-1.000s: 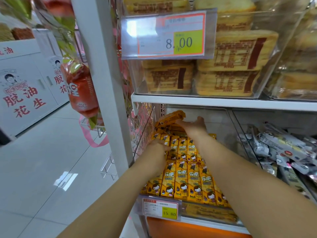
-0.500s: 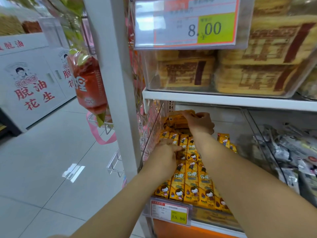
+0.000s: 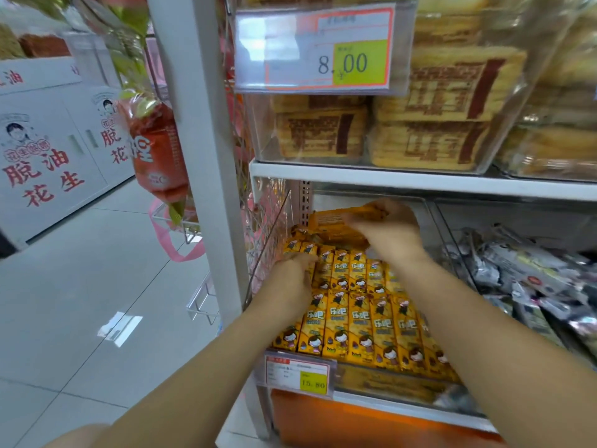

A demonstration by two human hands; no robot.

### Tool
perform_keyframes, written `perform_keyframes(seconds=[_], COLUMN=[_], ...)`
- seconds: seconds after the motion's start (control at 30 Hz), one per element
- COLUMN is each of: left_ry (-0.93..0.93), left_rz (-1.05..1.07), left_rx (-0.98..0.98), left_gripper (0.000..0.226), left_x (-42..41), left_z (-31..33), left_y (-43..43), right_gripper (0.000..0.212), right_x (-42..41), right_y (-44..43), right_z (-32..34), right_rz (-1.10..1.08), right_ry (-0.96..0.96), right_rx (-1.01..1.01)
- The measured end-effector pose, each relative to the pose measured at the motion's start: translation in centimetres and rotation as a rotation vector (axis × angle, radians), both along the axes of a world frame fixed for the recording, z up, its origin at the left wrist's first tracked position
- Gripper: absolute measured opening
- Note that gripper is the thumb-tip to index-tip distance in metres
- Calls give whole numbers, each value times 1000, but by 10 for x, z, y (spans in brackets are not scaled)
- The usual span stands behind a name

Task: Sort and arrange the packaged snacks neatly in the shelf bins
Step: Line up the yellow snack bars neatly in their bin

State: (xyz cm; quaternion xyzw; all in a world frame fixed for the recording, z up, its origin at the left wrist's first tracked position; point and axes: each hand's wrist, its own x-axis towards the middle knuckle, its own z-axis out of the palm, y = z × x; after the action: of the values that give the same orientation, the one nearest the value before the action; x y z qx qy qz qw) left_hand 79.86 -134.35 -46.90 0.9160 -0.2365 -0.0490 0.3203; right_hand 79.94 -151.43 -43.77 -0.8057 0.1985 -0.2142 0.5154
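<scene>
Yellow snack packets lie in neat rows inside a clear shelf bin under the white shelf. At the back of the bin my right hand grips a yellow-orange packet, held flat above the rear rows. My left hand rests on the packets at the bin's left side, fingers curled over the top of a packet in the second row. The rear of the bin is partly hidden by my right hand.
A white upright post stands left of the bin. A neighbouring bin holds silver-wrapped snacks. Above, a clear bin of tan biscuit packs carries an 8.00 price tag. A red bag hangs at left; tiled floor beyond.
The view has moved closer to the shelf. My right hand has lifted the yellow-orange packet at the bin's back. My left hand has stayed on the left rows.
</scene>
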Motion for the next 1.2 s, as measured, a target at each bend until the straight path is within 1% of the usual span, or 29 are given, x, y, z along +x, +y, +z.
perform_keyframes(seconds=[0.07,0.13,0.17,0.23,0.33,0.43,0.47,0.53,0.6,0.67,0.77,0.83,0.87,0.97,1.1,1.2], left_ry=[0,-14,-18,-41,-46,-13,-18,-52,-26,31,13,21,29,28,-83,-27], left_rz=[54,91,90,40,-124,-271,-315,-388,-401,-381,-326,-292,-284,-315,-442,-524], left_rx=[-78,-170,-203,-234,-166,-58,-32,7,-12,-60,-96,-96,-78,12,277,396], left_gripper=[44,41,40,36,30,32,33,34,31,26,21,21,22,38,47,55], left_x=[-4,-7,-8,-13,-19,-27,-29,-32,-32,-28,-14,1,10,35,54,63], left_z=[4,6,6,7,7,8,8,9,12,16,20,21,20,11,-1,-11], left_y=[1,1,2,1,0,-2,-3,-4,-5,-7,-17,-33,-44,-82,-121,-126], right_gripper=[31,26,25,28,30,30,31,33,33,29,19,13,14,19,25,21], right_x=[-31,-63,-78,-102,-123,-131,-132,-134,-134,-132,-131,-128,-126,-117,-108,-108], right_y=[-3,-5,-6,-8,-18,-31,-35,-41,-48,-58,-71,-76,-78,-85,-90,-91], right_z=[13,23,25,26,22,23,23,19,18,18,11,4,1,0,-2,-4], right_rz=[71,197,267,381,499,521,541,600,621,567,405,339,335,348,335,363], right_ry=[-22,-18,-1,93,276,411,435,430,352,209,-14,-63,-55,-17,-9,-2], right_rx=[-119,-226,-280,-482,-748,-961,-978,-937,-852,-742,-568,-506,-518,-570,-597,-610])
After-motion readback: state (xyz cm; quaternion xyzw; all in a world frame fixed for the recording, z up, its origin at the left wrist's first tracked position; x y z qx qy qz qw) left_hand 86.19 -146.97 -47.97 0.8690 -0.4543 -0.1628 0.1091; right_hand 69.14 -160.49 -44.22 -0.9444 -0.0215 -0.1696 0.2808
